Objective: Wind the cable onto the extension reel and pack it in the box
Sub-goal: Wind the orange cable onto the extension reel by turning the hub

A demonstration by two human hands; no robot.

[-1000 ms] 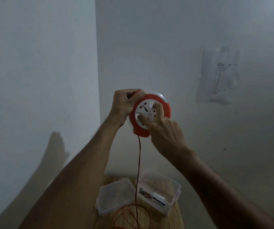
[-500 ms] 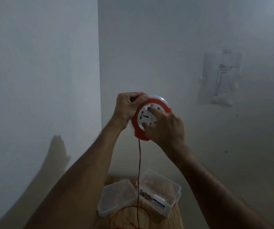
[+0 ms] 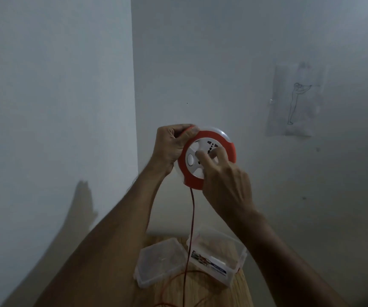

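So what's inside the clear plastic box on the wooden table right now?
Inside the clear plastic box I see only a printed label or card against its near wall. The rest looks empty, though the red cable hanging in front and glare hide part of it.

A wooden table (image 3: 241, 291) with light grain occupies the lower centre of the view, set against the far wall. Two clear plastic items rest on it. On the left lies a shallow transparent lid (image 3: 159, 263). Just to its right stands the open transparent box (image 3: 218, 258), a printed label showing on its near wall. The two sit close together; contact between them cannot be confirmed. Loose loops of thin red cable (image 3: 179, 276) lie on the tabletop near the box and lid, running out of view at the near edge.
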